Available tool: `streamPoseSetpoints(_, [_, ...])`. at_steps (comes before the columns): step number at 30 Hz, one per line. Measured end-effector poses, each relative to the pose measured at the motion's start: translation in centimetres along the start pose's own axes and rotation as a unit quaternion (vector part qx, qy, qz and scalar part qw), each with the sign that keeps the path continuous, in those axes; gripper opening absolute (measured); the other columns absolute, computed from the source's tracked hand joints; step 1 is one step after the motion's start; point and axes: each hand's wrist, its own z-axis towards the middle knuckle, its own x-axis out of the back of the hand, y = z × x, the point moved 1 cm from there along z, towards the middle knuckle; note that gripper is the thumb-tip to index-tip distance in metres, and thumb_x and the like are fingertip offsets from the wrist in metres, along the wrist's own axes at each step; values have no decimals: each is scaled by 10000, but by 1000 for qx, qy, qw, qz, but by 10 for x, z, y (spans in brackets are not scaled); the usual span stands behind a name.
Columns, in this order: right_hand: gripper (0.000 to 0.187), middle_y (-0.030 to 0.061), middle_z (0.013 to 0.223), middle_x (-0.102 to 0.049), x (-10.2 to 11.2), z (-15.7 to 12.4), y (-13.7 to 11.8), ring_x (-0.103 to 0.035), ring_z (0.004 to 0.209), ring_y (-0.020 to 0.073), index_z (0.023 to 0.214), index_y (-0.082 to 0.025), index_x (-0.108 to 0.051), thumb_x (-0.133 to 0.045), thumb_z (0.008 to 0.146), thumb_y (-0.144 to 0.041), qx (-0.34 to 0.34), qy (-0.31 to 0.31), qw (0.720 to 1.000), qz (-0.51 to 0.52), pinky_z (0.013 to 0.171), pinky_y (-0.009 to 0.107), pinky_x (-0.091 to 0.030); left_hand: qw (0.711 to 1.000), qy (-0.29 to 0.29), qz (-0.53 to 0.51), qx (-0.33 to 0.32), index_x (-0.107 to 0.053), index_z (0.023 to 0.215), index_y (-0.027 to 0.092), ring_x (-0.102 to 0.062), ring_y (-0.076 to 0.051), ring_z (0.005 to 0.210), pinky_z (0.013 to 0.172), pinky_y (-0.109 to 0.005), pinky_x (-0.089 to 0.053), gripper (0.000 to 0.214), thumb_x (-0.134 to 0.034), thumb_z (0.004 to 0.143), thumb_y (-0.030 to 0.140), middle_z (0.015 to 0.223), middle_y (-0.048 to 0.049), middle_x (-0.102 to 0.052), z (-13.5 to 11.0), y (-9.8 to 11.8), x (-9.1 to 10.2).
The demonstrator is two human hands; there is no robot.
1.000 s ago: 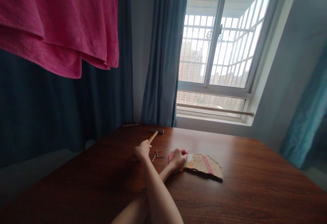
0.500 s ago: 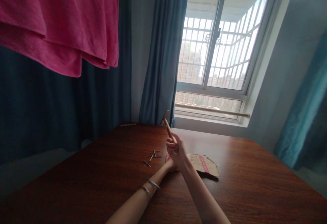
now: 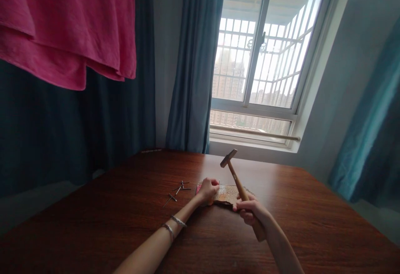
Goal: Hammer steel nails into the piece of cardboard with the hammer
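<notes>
Beyond the wood-grain table (image 3: 312, 219), a curtain (image 3: 194, 65) hangs left of a window (image 3: 265, 61); the left hand (image 3: 208, 190) pinches a nail (image 3: 219, 182) over cardboard (image 3: 227, 193), the right hand (image 3: 251, 209) grips a hammer (image 3: 236, 180).

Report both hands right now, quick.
Left hand: closed, pinching a nail over the cardboard.
Right hand: closed around the wooden handle of a hammer.

So the right hand (image 3: 250, 211) has a wooden-handled hammer (image 3: 237, 181), head up, and the left hand (image 3: 208, 189) pinches a thin pin (image 3: 219, 182) over a dotted board (image 3: 228, 192). Bunch of loose metal rods (image 3: 178, 189) on the worktop (image 3: 109, 215) too.
</notes>
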Motion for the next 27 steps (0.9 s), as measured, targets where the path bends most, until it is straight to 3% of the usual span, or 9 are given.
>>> streamPoseSetpoints(2, [365,-62,491,-520,6,-3,3,-263,263,0,837,-197,-435,-649,620,-397,-2,-1,1000,-1,278,138,-123,1000,2,1,-1,-667,718,130,-576,-130,683,611,-198,-395,154,-546,669,211,713,-26,-666,0,1,0])
streamPoseSetpoints(7, [472,-93,438,-415,5,-13,5,-282,252,17,941,-192,-476,-544,679,-579,-4,13,1000,12,262,136,-126,1000,2,3,6,-672,721,141,-581,-131,690,622,-200,-402,153,-549,667,214,726,-23,-673,-2,4,2])
streamPoseSetpoints(16, [551,-108,451,-366,1,-27,4,-255,239,10,1051,-205,-483,-622,633,-536,-20,-20,999,40,250,142,-92,1000,2,5,-6,-678,733,130,-581,-132,678,609,-200,-400,185,-535,667,229,722,-28,-675,-3,2,2])
streamPoseSetpoints(27, [511,-99,464,-367,6,-31,10,-261,242,13,1091,-213,-489,-574,693,-522,5,-25,999,47,245,141,-118,1000,-5,6,19,-684,734,133,-577,-144,679,592,-207,-394,195,-545,659,245,712,-26,-676,-8,11,7])
